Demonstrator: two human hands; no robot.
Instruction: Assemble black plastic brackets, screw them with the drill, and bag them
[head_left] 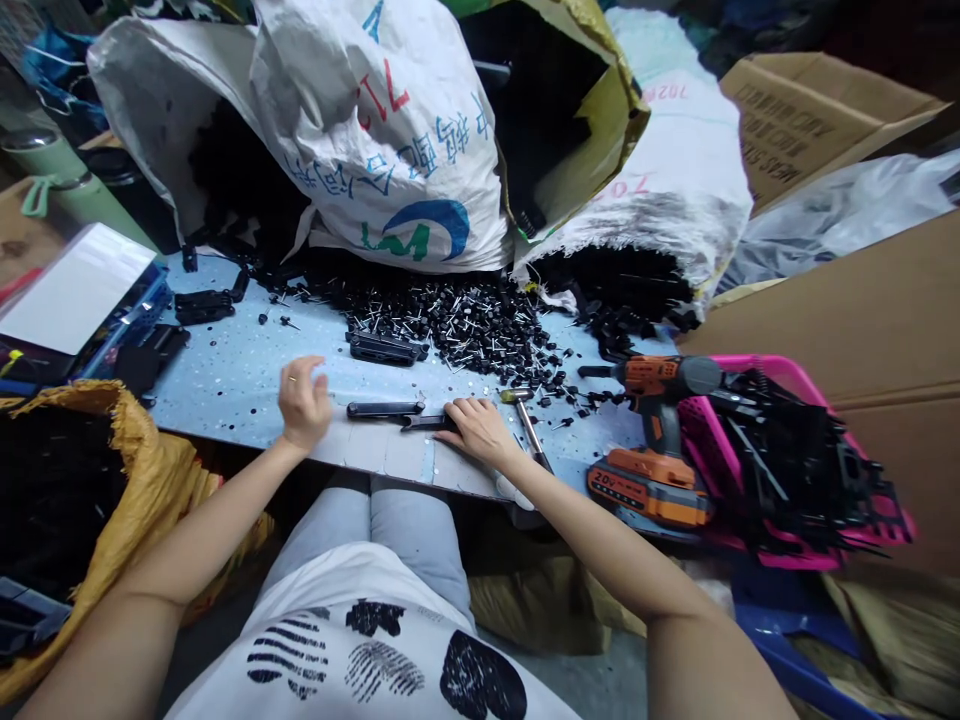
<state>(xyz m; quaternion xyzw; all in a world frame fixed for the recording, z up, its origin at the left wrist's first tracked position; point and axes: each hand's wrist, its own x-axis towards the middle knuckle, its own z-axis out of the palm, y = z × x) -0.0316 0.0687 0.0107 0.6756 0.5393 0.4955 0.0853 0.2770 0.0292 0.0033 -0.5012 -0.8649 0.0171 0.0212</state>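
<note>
– Right grip (476, 430)?
– Closed on a black bar (424, 423) by its right end, near front of bench (225, 395)
– Left grip (304, 403)?
– Half curled, can't tell if it holds anything
– Next?
– Second bar (384, 409), just beside the first, between both grips; hammer (531, 427) to the right
– Farther?
– Pin pile (484, 325), then sacks (390, 130)

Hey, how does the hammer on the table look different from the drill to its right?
The drill is orange and dark grey; the hammer has a yellowish head and silvery shaft. The drill is bulkier, the hammer slim. The drill stands upright on its battery, while the hammer lies flat. Both are on the table, and neither is being held.
</note>
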